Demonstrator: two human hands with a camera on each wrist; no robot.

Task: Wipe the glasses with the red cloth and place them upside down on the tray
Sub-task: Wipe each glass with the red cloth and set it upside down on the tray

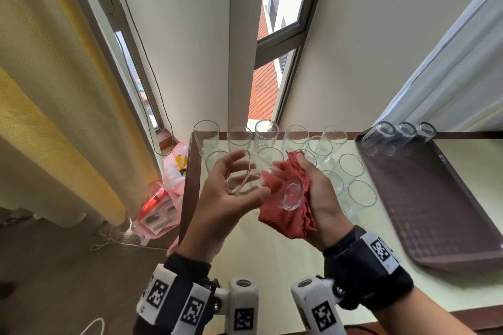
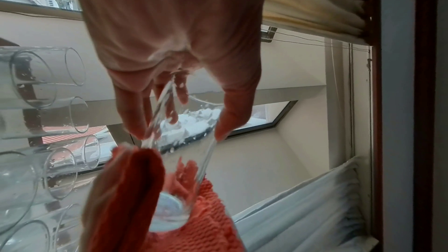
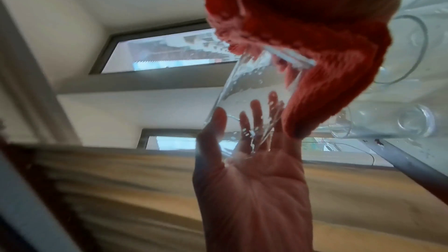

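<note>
We find no words, brands or numbers we can read. The wrist bands (image 1: pixel 174 304) carry only black-and-white square code markers, and the print on the plastic bag (image 1: pixel 174 171) on the floor is too blurred to read.

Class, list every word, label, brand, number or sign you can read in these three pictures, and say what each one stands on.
No readable text in any view.
Plastic bag on the floor: a coloured print, too blurred to read.
Wrist bands: black-and-white square code markers, patterns only, no letters or numbers.
Glasses, red cloth and tray: no marking shows.
</note>
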